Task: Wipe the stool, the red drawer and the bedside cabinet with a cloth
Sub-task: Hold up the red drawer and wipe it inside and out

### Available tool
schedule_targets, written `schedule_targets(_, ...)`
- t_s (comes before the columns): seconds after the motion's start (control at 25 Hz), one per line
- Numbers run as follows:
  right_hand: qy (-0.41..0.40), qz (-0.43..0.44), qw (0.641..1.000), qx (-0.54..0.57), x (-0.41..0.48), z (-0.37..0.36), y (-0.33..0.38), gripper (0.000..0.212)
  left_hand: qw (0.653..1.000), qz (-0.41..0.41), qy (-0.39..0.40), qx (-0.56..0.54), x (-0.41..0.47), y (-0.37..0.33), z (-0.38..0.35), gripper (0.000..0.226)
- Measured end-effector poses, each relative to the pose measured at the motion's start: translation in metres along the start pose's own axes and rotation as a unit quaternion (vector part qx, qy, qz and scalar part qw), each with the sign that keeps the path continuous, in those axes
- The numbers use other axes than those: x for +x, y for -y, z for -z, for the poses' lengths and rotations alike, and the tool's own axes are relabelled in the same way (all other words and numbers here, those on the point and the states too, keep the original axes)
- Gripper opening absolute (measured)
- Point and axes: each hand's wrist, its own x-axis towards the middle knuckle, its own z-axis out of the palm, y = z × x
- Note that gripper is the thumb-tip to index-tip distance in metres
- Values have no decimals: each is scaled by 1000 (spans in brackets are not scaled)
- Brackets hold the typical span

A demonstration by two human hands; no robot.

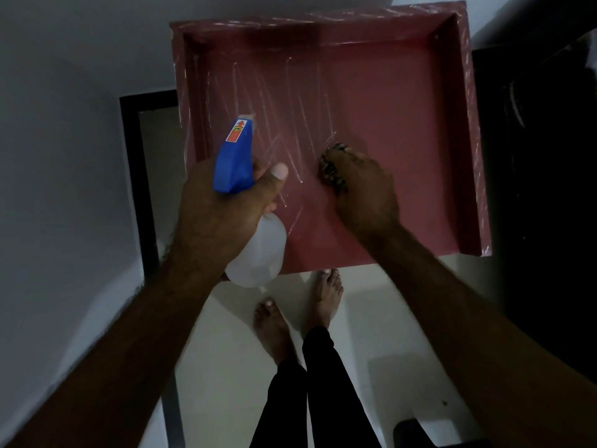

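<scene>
left hand (223, 202) grips spray bottle (255, 253) | right hand (365, 189) holds cloth (331, 168), pressing it in red drawer (403, 124)

— What is at the left side?
— A spray bottle (233, 163). It has a blue head with an orange label and a pale, cloudy body. Further left there is a grey wall (64, 156) and a black frame (135, 163).
— And on the near side?
— A white floor (371, 318). Two bare feet (324, 299) stand on it, close together, under black trouser legs (323, 383).
— At the right?
— Dark furniture (533, 156), too dim to tell more. A small dark object (416, 434) sits at the near edge.
</scene>
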Motion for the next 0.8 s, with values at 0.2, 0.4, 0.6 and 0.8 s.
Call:
schedule_targets(0.2,42,137,990,-5,-13,1,26,60,1000,-12,14,13,4,0,-2,31)
schedule_targets(0.4,-8,-6,1000,5,8,7,-2,59,1000,-12,15,-4,6,-3,-2,25)
schedule_targets(0.6,41,105,994,-5,-2,3,26,53,1000,-9,17,3,9,-6,-3,29)
schedule_targets(0.8,36,107,993,-19,8,11,-2,60,1000,-10,13,0,7,-9,-7,30)
